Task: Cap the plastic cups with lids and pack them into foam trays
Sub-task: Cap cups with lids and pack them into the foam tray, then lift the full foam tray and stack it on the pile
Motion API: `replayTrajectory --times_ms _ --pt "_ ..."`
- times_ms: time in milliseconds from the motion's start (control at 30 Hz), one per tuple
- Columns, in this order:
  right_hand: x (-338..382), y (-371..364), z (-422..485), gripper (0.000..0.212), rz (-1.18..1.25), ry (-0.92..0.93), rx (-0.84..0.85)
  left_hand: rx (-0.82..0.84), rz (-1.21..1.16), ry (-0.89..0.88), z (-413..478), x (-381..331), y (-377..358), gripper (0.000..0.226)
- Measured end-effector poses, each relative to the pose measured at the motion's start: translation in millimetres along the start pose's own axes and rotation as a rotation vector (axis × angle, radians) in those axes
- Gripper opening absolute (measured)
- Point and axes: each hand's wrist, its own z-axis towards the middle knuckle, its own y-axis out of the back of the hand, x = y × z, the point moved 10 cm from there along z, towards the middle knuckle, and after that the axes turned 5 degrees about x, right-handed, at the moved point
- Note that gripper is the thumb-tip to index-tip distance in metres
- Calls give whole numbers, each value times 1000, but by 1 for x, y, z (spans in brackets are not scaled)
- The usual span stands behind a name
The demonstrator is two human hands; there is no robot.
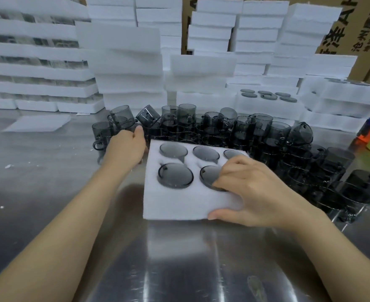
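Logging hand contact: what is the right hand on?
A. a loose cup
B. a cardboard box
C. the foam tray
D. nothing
C: the right hand holds the tray, with its thumb against the near edge and its fingers curled on top, partly over a lid.

White foam tray [175, 203] of lidded cups [175, 175], right hand [253, 192] gripping near corner, left hand [125, 149] at far corner

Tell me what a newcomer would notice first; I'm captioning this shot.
A white foam tray sits mid-table, its round pockets holding smoky grey lidded cups, the right hand gripping its near right corner. Behind it a crowd of dark cups lines the steel table, with foam stacks towering at the back.
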Motion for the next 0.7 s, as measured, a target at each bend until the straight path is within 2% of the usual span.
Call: replayTrajectory --times_ms 100,167,200,333,367,433,500,533,600,700 --pt "-4 19 -3 45 -48 -9 -188 129 -240 62 -5 0 -8 55" --pt "-6 26 -6 39 -153 -20 -280 310 -458 15 -13 -11 -22 40" --pt "-7 29 -8 34 -211 -26 -319 343 -552 -9 -17 -19 -26 33" --pt "-21 39 -17 10 -311 -43 -405 168 -758 36 -32 -26 -36 15" --pt "-24 41 -18 6 -327 -59 -416 142 -713 -3 -37 -27 -42 9" --pt "-35 46 -21 12 -342 -120 -433 128 -396 -171 -51 -37 -57 25" --pt "-51 58 -24 20 -336 -232 -448 73 -48 -421 -64 -60 -72 34" --pt "-61 66 -25 25 -333 -298 -453 56 43 -569 -71 -77 -80 38" --pt "-87 86 -25 33 -321 -419 -466 37 166 -744 -79 -101 -90 49" --pt "-155 116 -15 33 -396 -639 -416 36 161 -750 -69 -104 -93 51"
